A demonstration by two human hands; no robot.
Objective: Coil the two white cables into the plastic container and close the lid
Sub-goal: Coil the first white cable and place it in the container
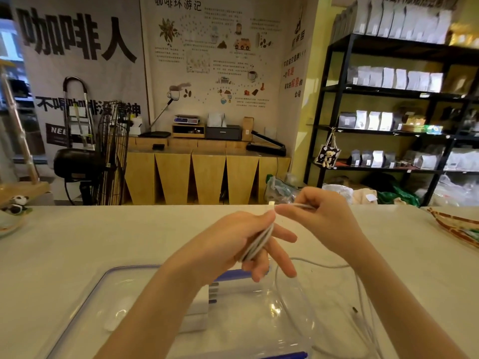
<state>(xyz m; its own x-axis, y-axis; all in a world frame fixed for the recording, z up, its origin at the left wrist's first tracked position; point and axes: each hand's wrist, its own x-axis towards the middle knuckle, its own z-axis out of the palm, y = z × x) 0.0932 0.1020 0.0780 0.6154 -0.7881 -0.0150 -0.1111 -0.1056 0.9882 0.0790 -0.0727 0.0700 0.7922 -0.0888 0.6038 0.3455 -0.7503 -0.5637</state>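
Note:
My left hand (241,239) holds several loops of a white cable (258,242) wound around its fingers, above the table. My right hand (324,216) pinches the same cable's end with its plug (271,204) just above the left fingertips. A second white cable (363,301) lies loose on the table at the right, trailing toward the near edge. Below my hands sits the clear plastic container (259,327) with blue clips. Its clear lid (103,301) with a blue rim lies beside it on the left.
The white table (103,234) runs wide. A patterned tray edge (456,226) sits at the far right. A panda toy (16,203) on a dish stands at the far left. Shelves and a wooden counter are beyond the table.

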